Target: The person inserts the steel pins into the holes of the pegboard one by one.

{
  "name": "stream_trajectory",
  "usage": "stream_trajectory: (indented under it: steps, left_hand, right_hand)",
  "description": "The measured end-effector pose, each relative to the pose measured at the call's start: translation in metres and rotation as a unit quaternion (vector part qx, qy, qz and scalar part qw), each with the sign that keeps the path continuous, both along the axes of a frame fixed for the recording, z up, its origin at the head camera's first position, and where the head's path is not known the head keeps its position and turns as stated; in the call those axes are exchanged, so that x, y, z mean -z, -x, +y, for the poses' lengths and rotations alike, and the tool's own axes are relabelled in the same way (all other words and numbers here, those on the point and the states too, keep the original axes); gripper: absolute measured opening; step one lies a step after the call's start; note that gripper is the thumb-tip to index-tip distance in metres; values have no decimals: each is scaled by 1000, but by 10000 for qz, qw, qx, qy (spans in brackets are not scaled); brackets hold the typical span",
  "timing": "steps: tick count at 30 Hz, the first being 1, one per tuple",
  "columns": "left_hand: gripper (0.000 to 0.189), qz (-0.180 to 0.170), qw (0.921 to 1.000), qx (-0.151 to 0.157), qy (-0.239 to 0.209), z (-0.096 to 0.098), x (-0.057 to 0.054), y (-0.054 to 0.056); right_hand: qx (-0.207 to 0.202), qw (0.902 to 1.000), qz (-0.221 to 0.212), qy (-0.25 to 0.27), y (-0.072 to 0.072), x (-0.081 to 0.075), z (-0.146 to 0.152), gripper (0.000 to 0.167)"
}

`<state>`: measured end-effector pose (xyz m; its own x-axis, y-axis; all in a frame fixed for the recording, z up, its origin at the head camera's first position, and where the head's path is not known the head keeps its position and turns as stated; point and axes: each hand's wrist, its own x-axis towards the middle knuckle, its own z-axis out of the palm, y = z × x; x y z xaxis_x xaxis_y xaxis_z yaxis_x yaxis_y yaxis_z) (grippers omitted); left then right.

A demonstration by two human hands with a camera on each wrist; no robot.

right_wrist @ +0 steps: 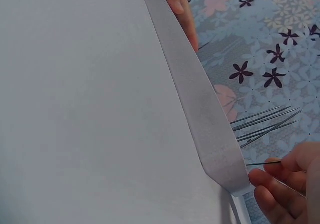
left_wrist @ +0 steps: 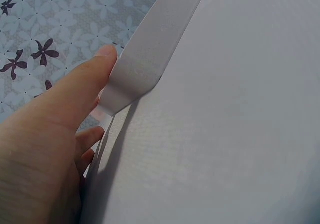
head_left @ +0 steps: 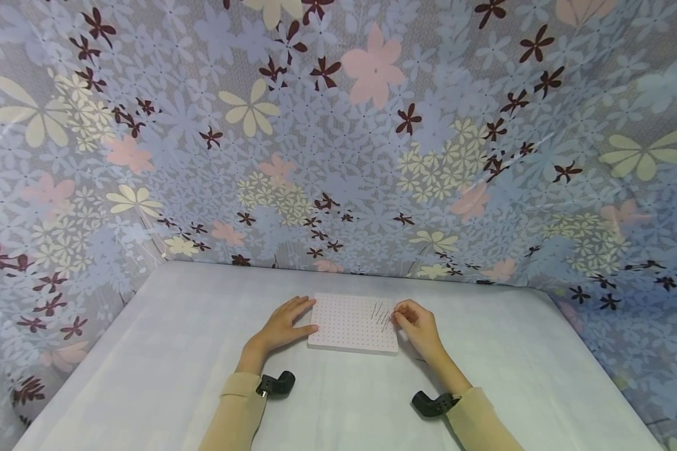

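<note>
A white board (head_left: pixel 344 326) with a grid of small dots lies on the table. Several thin metal needles (head_left: pixel 380 315) stand tilted in its right part; the right wrist view shows these needles (right_wrist: pixel 265 119) rising above the board's edge (right_wrist: pixel 205 114). My right hand (head_left: pixel 420 326) is at the right edge, its thumb and forefinger pinching one needle (right_wrist: pixel 265 163) upright close to the board. My left hand (head_left: pixel 284 322) rests against the left edge with fingers spread, the thumb (left_wrist: pixel 100 69) lying along the board's side (left_wrist: pixel 145 44).
A pale cloth covers the table (head_left: pixel 163 351). A thin dark sliver (head_left: pixel 420 359) lies beside my right wrist. Black wrist cameras (head_left: pixel 276 383) sit on both sleeves. Behind the table's far edge hangs a flowered curtain (head_left: pixel 338 156).
</note>
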<state>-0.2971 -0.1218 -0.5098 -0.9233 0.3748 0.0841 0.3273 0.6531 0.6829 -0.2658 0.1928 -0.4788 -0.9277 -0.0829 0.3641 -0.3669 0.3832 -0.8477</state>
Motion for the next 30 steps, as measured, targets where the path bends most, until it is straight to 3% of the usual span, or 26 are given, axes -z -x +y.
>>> stream_trajectory:
  steps: [10,23,30]
  left_hand:
    - [66,3,10000,53,77,-2,2,0]
    - [66,-35,10000,63,52,-2,1,0]
    - [66,20,9999,87,77,-1,1,0]
  right_hand:
    - [129,9999,-76,-74,0,-3,-5,5]
    - [379,9983,139,-416,1,-9,-7,5]
    - [389,9985,169,-357,9,2,-3,6]
